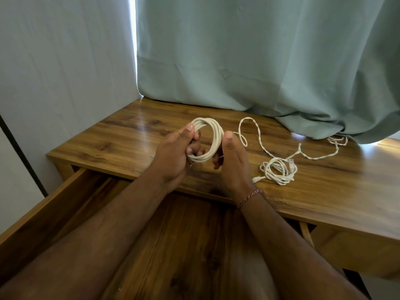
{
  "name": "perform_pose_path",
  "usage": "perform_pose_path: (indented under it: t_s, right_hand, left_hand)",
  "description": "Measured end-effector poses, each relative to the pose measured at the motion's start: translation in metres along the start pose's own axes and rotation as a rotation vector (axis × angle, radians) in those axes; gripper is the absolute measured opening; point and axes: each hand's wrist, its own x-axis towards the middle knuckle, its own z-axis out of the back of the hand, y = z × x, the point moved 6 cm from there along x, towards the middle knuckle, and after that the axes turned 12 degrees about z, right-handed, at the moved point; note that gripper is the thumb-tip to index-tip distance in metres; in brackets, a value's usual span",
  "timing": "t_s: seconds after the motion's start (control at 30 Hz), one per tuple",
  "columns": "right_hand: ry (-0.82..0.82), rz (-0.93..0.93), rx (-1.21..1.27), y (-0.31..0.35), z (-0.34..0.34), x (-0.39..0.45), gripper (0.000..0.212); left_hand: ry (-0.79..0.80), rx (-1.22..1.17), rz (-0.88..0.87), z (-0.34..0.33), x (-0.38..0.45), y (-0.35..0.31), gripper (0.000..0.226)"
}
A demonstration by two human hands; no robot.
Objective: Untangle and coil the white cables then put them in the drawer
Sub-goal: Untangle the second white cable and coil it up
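Observation:
A round coil of white cable (216, 135) is held upright above the wooden desk between both hands. My left hand (175, 152) grips its left side, thumb on top. On the coil's right side my right hand (232, 159) pinches it, thumb up. From the coil a twisted white tail (259, 135) trails rightward across the desk toward the curtain. A second, looser white cable bundle (278, 171) with clear plugs lies on the desk to the right of my right hand. The open wooden drawer (71, 200) sits below my forearms.
The wooden desk (129, 124) stands against a pale wall. A green curtain (270, 61) hangs behind and drapes onto the desk's right rear, covering the far end of the twisted tail. A second drawer front (346, 245) is at lower right.

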Motion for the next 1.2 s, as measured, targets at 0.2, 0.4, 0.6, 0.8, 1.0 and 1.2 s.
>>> perform_pose_path:
  t_s: [0.2,0.4,0.6,0.8,1.0,1.2]
  right_hand:
    - [0.143,-0.422,0.131,-0.023,-0.004,-0.006,0.027]
    - [0.210,-0.622,0.388,-0.028,-0.024,-0.020,0.025]
    - [-0.012,-0.506,0.454,-0.029,-0.008,-0.009,0.020]
    - [0.008,-0.378,0.350,-0.025,-0.003,-0.005,0.022]
    - [0.015,-0.371,0.349,-0.022,0.000,-0.004,0.030]
    - [-0.045,-0.299,0.405,-0.025,0.004,-0.003,0.029]
  left_hand:
    - [0.034,-0.211,-0.020,0.003,0.001,-0.008,0.037]
    - [0.157,-0.218,0.016,-0.017,-0.004,0.006,0.035]
    - [0.059,-0.105,-0.042,-0.009,-0.004,0.007,0.038]
    - [-0.182,-0.005,-0.095,0.008,-0.002,0.012,0.037]
    - [-0.242,-0.047,-0.126,0.010,-0.003,0.009,0.039]
    - [-0.249,-0.068,-0.143,0.011,-0.005,0.005,0.040]
